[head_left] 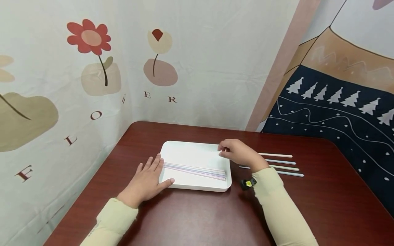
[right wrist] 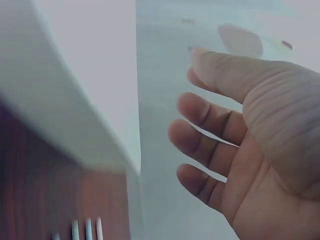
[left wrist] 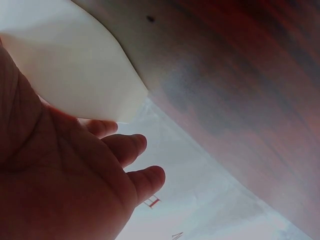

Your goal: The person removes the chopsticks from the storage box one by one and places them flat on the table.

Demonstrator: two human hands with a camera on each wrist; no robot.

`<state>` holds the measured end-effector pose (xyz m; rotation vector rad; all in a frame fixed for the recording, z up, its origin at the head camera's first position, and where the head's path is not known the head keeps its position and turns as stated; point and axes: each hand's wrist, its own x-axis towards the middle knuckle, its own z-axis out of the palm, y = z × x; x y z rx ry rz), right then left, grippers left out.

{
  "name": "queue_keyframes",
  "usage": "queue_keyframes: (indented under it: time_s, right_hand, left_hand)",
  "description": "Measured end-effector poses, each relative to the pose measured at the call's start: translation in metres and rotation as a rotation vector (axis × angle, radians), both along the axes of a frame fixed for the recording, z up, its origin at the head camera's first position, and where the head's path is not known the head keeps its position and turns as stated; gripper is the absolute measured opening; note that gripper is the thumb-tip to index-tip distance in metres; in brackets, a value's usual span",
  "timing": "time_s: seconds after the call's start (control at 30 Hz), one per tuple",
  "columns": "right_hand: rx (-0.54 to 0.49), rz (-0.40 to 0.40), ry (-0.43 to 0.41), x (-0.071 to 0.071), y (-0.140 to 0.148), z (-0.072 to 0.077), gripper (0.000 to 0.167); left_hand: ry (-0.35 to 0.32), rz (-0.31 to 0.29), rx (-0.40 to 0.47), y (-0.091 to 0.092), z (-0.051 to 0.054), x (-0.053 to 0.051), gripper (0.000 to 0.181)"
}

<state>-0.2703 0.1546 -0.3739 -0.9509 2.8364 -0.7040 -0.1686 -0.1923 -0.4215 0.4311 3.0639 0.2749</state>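
Observation:
A white tray (head_left: 191, 152) lies on the table, with several thin pastel straws (head_left: 200, 171) side by side in its front half. My left hand (head_left: 144, 182) is spread at the tray's left end, its fingertips and thumb at the rim. Over the tray's right rim hovers my right hand (head_left: 240, 152), palm down, fingers loosely bent; nothing shows in its grasp. In the right wrist view the thumb (right wrist: 220, 67) lies close to the index finger, and the other fingers are apart. Several more straws (head_left: 284, 168) lie right of the tray, partly behind the right forearm.
The dark red table (head_left: 200, 215) meets a hanging cloth (head_left: 209, 95) with printed flowers and letters at its back and left. On the right hangs a dark blue cloth (head_left: 326, 116) with printed trees. A black band (head_left: 247, 183) sits at the right wrist.

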Motion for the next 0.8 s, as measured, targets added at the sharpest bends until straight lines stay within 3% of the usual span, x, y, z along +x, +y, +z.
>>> queue_keyframes:
  time_s: [0.27,0.53,0.8]
  right_hand:
    - [0.044,0.108,-0.003,-0.009,-0.049,-0.006,0.011]
    - [0.021,0.178,-0.034,-0.022,-0.074,-0.016,0.007]
    - [-0.041,0.195,-0.205,-0.032,-0.082,-0.035,0.003]
  left_hand:
    - [-0.013,0.005,0.007,-0.001,0.001,0.001,0.099]
    - [-0.011,0.012,0.004,0.000,0.001,0.001,0.096]
    - [-0.009,0.011,-0.001,0.000,-0.001,0.000,0.100]
